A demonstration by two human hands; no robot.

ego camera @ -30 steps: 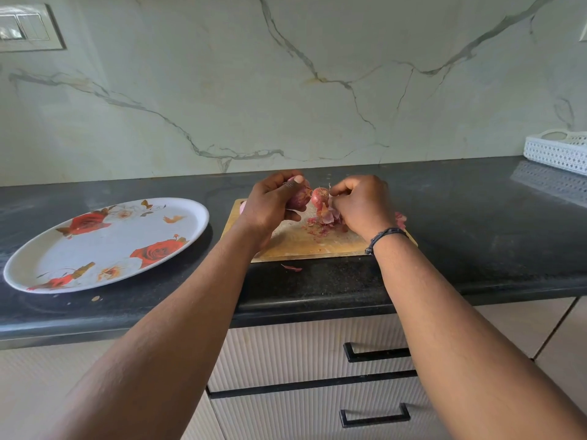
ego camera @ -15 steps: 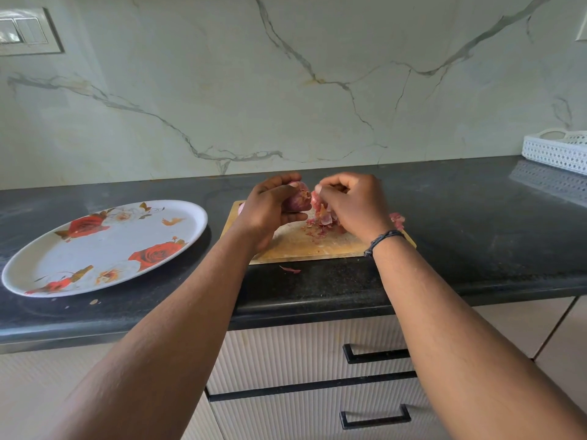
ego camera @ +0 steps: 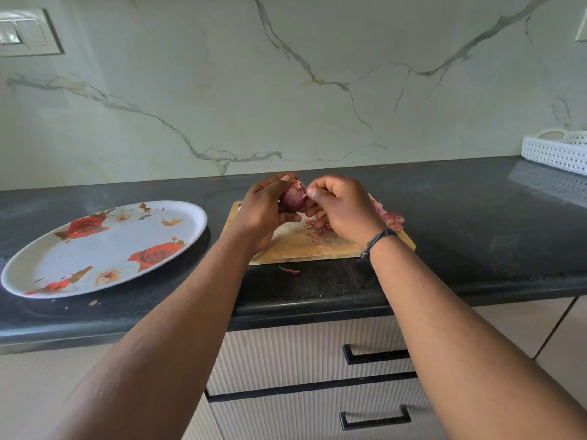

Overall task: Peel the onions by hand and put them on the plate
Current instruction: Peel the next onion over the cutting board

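A small purple-red onion [ego camera: 293,198] is held above the wooden cutting board [ego camera: 305,246]. My left hand [ego camera: 265,211] grips the onion from the left, fingers curled around it. My right hand [ego camera: 341,209] pinches a strip of skin at the onion's top right, thumb and fingers pressed against it. Loose pink onion peels [ego camera: 389,217] lie on the board behind my right hand, partly hidden by it. The large oval plate [ego camera: 104,249] with a red rose print lies to the left on the counter, with no onions on it.
One stray peel [ego camera: 290,270] lies on the black counter [ego camera: 476,236] in front of the board. A white perforated basket [ego camera: 559,150] stands at the far right against the marble wall. Drawers with black handles sit below the counter edge.
My right hand has moved back up to the onion and taken hold of skin near its top. My left hand has turned the onion slightly. The camera dipped a little.
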